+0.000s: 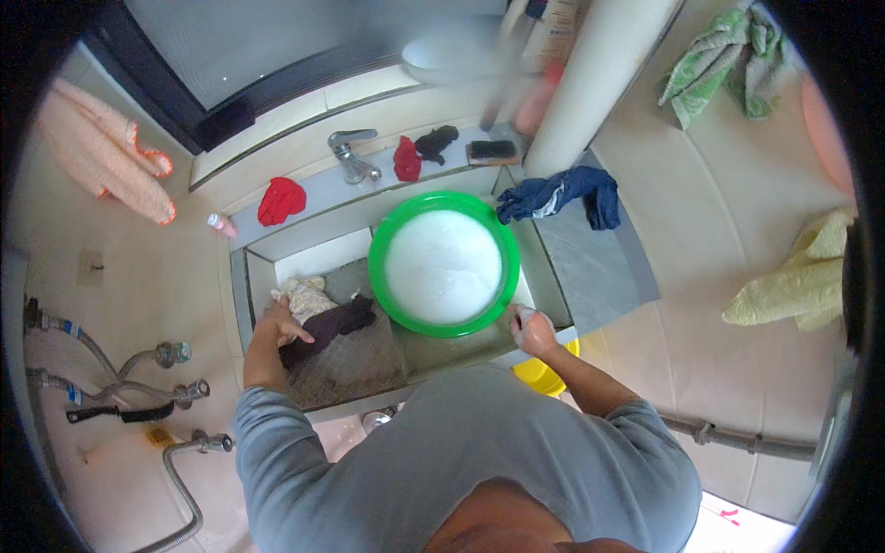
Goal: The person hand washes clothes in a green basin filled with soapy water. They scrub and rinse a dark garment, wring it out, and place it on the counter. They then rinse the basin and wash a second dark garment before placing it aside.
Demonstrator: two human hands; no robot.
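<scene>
My left hand (281,323) is at the left end of the sink, touching a pale patterned cloth (309,298) and a dark purple cloth (332,327). Its thumb is apart from the other fingers; whether it grips either fabric is unclear. Both cloths lie on the ribbed washboard surface (346,370) of the sink. Beside them stands a green plastic basin (377,276), filled with white suds (442,266). Off the basin's lower right rim, my right hand (534,332) is curled, with foam on it and nothing visible inside.
Along the back ledge are a red cloth (281,202), a chrome faucet (352,162), a smaller red cloth (407,159), a black cloth (437,144) and a scrub brush (492,151). Navy clothing (567,193) lies on the right ledge by a white pipe (601,76). A yellow bucket (543,373) stands below.
</scene>
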